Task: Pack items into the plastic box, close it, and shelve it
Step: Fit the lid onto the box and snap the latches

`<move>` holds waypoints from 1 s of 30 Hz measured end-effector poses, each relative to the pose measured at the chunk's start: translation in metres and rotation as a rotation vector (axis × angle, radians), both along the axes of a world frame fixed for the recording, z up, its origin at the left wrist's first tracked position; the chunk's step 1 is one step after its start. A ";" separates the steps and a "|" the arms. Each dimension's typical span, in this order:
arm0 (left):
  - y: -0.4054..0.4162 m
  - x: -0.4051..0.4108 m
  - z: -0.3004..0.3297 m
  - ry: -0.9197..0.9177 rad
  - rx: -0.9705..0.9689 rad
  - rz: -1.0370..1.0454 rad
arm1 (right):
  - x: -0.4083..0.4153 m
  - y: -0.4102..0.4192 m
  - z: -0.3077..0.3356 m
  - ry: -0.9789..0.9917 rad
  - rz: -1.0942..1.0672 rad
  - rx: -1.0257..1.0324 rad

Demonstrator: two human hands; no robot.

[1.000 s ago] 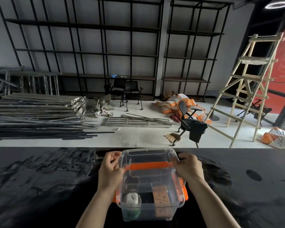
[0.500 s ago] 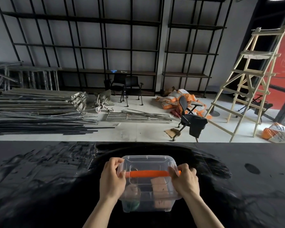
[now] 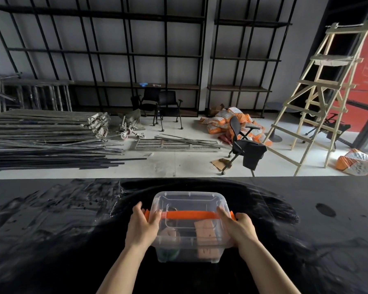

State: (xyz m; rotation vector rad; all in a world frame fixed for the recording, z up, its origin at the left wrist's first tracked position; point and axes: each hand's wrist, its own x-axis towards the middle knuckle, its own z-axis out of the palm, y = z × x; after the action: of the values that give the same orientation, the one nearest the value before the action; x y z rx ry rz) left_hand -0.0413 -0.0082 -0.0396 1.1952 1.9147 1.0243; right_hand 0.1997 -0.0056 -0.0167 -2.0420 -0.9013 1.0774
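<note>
A clear plastic box (image 3: 189, 203) with its lid on and an orange handle (image 3: 187, 214) across the top stands on the black table (image 3: 51, 230). Inside I see a tan cardboard item (image 3: 206, 230), a white roll and something green at the bottom. My left hand (image 3: 141, 227) grips the box's left side, thumb on the lid by the orange latch. My right hand (image 3: 239, 229) grips the right side the same way.
Beyond the table's far edge lies a floor with stacked metal bars (image 3: 45, 134), an office chair (image 3: 244, 149), orange sacks (image 3: 232, 122) and a wooden ladder (image 3: 323, 92). Black metal shelving (image 3: 136, 56) lines the back wall.
The lid has come down flat onto the box. Both hands slid from the lid's upper corners to the box's sides, over the orange latches. The view tilted down a little.
</note>
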 end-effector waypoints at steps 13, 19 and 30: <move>-0.006 0.010 0.010 0.260 0.192 0.168 | -0.013 -0.004 -0.001 -0.486 -0.022 0.322; -0.003 0.008 0.010 0.351 0.228 0.132 | -0.014 -0.002 0.003 -0.669 0.090 0.348; -0.004 0.013 0.007 0.255 0.235 0.089 | -0.014 0.001 -0.009 -0.352 0.092 0.293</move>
State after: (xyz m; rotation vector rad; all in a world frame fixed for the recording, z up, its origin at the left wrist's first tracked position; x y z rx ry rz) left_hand -0.0287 -0.0126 -0.0331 1.4421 2.1024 1.2207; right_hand 0.1861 -0.0047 -0.0254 -1.9845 -1.2589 0.5926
